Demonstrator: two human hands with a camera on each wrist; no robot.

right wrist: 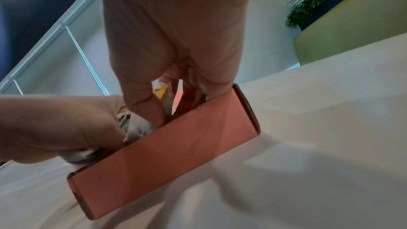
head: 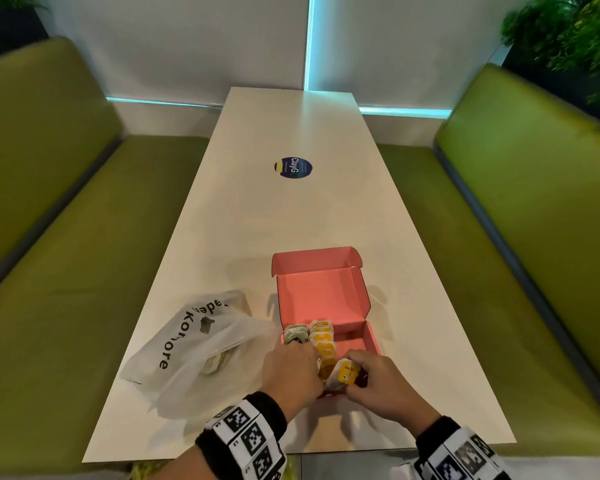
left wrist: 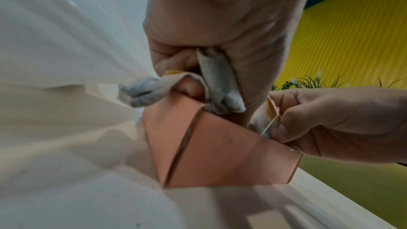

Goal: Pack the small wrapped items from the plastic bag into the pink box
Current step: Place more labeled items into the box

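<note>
The pink box [head: 373, 336] stands open near the table's front edge, lid raised. Inside it, a row of yellow wrapped items [head: 323, 336] runs front to back, with green ones [head: 296, 333] to their left. My left hand [head: 305, 362] reaches into the box's near left corner, and its fingers [left wrist: 176, 62] curl round pale wrapped items [left wrist: 220, 79]. My right hand [head: 359, 367] pinches a yellow wrapped item [head: 345, 374] over the box's near edge, the same item [right wrist: 161, 91] showing between thumb and fingers. The white plastic bag [head: 194, 348] lies left of the box, a few items inside.
The long white table [head: 291, 220] carries a round dark sticker [head: 293, 168] farther back. Green bench seats [head: 66, 237] flank it on both sides, and a white wall closes the far end. Plants [head: 568, 29] stand at the upper right.
</note>
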